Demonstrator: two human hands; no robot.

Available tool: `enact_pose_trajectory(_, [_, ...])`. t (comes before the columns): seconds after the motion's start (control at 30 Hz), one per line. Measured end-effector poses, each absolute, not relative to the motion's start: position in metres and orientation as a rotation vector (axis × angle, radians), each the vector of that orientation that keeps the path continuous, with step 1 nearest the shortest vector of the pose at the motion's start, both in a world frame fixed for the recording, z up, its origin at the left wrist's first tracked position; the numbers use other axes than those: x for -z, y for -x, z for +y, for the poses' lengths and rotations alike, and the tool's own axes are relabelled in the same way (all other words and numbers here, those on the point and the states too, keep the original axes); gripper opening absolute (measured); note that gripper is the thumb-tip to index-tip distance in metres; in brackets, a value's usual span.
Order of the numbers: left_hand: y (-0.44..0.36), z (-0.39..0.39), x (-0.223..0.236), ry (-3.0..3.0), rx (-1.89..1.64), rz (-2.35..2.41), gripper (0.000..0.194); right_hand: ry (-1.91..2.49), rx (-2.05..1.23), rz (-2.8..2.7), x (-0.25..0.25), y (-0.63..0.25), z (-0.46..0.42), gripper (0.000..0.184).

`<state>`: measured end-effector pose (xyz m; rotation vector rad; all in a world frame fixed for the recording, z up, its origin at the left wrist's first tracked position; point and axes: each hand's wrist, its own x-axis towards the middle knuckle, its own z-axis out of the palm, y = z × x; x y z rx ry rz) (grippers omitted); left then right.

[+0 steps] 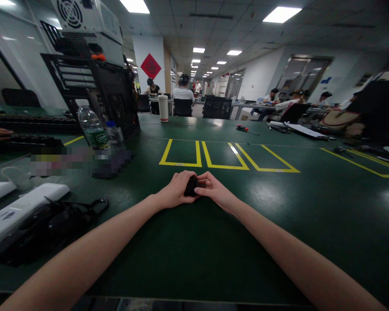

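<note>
A small black block-like object (191,186) is held between my two hands, just above or on the green table (194,242); its kind is too dark to make out. My left hand (178,188) wraps around its left side, fingers over the top and thumb below. From the right, my right hand (212,188) pinches at its edge with thumb and fingers. Beyond my hands, yellow tape outlines (225,167) mark the tabletop.
At left stand a water bottle (92,125), a smaller blue-capped bottle (115,134) and a black computer case (113,93). A white power strip (26,211) and a black cabled item (55,220) lie nearer. Farther back are a white cup (163,109) and a red screwdriver (243,128).
</note>
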<state>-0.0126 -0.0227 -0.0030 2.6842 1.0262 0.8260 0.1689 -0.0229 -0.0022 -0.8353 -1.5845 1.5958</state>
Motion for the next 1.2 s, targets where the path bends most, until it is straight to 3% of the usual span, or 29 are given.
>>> enact_pose_trajectory(0.13, [0.0127,-0.0242,0.0007,-2.664,-0.829,1.018,0.055,0.891,-1.534,-1.555,0.0046,-0.165,-0.0233,0.026])
enact_pose_trajectory(0.53, [0.0128,-0.0233,0.0017,-2.694,-0.812,1.026,0.056,0.839,-1.589,-1.591,0.0068,-0.1694,-0.0198,0.04])
enact_pose_trajectory(0.73, [0.0119,-0.0245,0.0016,-2.668,-0.839,1.021,0.058,0.891,-1.549,-1.539,0.0068,-0.1653,-0.0215,0.027])
enact_pose_trajectory(0.9, [0.012,-0.0252,0.0025,-2.643,-0.855,1.001,0.066,0.96,-1.543,-1.52,0.0083,-0.1643,-0.0194,0.03])
enact_pose_trajectory(1.03, [0.0129,-0.0252,0.0039,-2.645,-0.859,0.979,0.06,0.945,-1.546,-1.557,0.008,-0.1667,-0.0187,0.028])
enact_pose_trajectory(1.2, [0.0142,-0.0267,0.0011,-2.66,-0.882,0.991,0.057,0.838,-1.559,-1.58,0.009,-0.1685,-0.0193,0.038])
